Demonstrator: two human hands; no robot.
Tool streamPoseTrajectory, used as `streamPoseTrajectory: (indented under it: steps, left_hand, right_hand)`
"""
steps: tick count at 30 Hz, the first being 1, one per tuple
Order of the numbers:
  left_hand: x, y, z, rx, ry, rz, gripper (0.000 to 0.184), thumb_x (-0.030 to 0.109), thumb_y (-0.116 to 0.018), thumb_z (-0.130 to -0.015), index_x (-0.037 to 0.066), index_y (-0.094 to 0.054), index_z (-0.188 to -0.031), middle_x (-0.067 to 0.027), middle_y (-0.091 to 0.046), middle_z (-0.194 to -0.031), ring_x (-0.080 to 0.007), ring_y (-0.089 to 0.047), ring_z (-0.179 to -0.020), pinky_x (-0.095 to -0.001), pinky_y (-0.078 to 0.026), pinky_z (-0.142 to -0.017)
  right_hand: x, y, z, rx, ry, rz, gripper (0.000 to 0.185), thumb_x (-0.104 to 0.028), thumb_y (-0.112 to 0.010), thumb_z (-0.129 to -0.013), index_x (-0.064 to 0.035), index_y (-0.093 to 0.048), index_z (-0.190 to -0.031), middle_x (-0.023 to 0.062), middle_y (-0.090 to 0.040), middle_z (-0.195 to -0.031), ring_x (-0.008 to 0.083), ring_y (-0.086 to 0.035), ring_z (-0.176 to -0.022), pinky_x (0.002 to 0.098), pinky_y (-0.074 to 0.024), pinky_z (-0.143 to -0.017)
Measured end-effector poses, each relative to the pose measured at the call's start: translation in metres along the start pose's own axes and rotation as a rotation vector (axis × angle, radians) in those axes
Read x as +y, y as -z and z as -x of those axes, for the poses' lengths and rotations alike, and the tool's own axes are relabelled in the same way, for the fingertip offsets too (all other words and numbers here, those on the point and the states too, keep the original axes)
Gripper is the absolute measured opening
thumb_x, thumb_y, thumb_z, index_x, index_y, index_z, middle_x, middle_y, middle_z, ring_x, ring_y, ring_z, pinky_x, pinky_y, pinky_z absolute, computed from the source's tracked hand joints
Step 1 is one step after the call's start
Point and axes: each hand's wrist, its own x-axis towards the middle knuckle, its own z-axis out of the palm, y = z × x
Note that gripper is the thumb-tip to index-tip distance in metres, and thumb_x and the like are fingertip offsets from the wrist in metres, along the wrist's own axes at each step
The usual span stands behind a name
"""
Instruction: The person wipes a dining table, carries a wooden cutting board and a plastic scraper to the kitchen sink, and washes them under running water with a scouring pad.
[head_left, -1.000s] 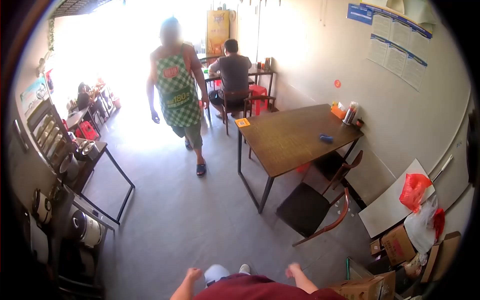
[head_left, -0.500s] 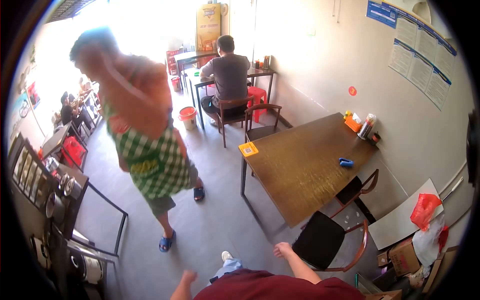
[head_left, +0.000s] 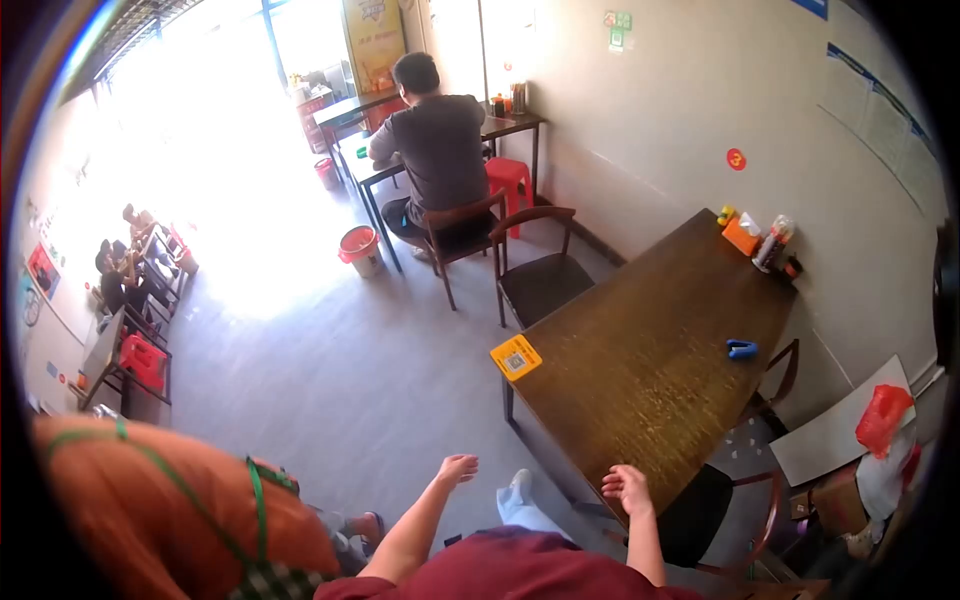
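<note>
My left hand (head_left: 459, 470) is held out over the grey floor (head_left: 330, 350), its fingers loosely bent and nothing seen in them. Close to the near edge of the brown table (head_left: 620, 330) is my right hand (head_left: 627, 487), fingers half curled and apart, holding nothing visible. Whether it touches the table I cannot tell. A yellow card with a printed code (head_left: 516, 357) lies on the table's left corner. Farther right on the same top sits a blue stapler-like object (head_left: 741, 349). An orange tissue box (head_left: 741, 236) and a holder of utensils (head_left: 774, 245) stand by the wall.
A person in an orange top (head_left: 190, 500) with green straps is close on my left. Chairs (head_left: 545, 285) stand around the table. Ahead, a seated person (head_left: 435, 150) faces away, near a red-rimmed bucket (head_left: 362, 252). Bags and boxes (head_left: 840, 500) fill the right corner.
The person in the apron has passed from ahead to my near left. I have moved forward beside the table. Both my hands now reach farther up in view.
</note>
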Motion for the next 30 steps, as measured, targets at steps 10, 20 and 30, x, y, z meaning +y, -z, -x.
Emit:
streamPoseTrajectory:
  steps: [10, 20, 30]
  left_hand:
    - [0.154, 0.012, -0.110, 0.148, 0.009, -0.074, 0.018, 0.019, -0.054, -0.078, 0.007, -0.057, -0.091, -0.0025, -0.055, -0.076, -0.0135, -0.055, -0.067, -0.0260, -0.045, -0.059]
    - [0.275, 0.024, -0.270, -0.070, 0.156, -0.041, 0.013, 0.020, -0.056, -0.078, 0.010, -0.058, -0.085, 0.0022, -0.052, -0.068, -0.0088, -0.050, -0.059, -0.0227, -0.041, -0.051]
    - [0.412, 0.090, -0.389, -0.116, 0.080, 0.113, 0.021, 0.019, -0.054, -0.080, 0.001, -0.054, -0.091, -0.0024, -0.050, -0.065, -0.0081, -0.045, -0.051, -0.0200, -0.038, -0.042]
  right_hand:
    - [-0.161, -0.084, -0.158, 0.053, 0.203, -0.179, 0.017, -0.021, -0.044, -0.084, -0.0079, -0.054, -0.089, 0.0070, -0.060, -0.069, 0.0160, -0.056, -0.053, 0.0285, -0.0476, -0.047]
    - [-0.223, -0.265, -0.343, 0.009, 0.256, -0.181, 0.017, -0.022, -0.050, -0.082, -0.0071, -0.054, -0.088, 0.0088, -0.060, -0.069, 0.0155, -0.057, -0.054, 0.0293, -0.0487, -0.048]
    - [-0.209, -0.436, -0.570, 0.102, -0.190, 0.079, 0.031, -0.031, -0.060, -0.075, -0.0083, -0.049, -0.093, 0.0079, -0.055, -0.079, 0.0192, -0.053, -0.067, 0.0350, -0.0473, -0.056]
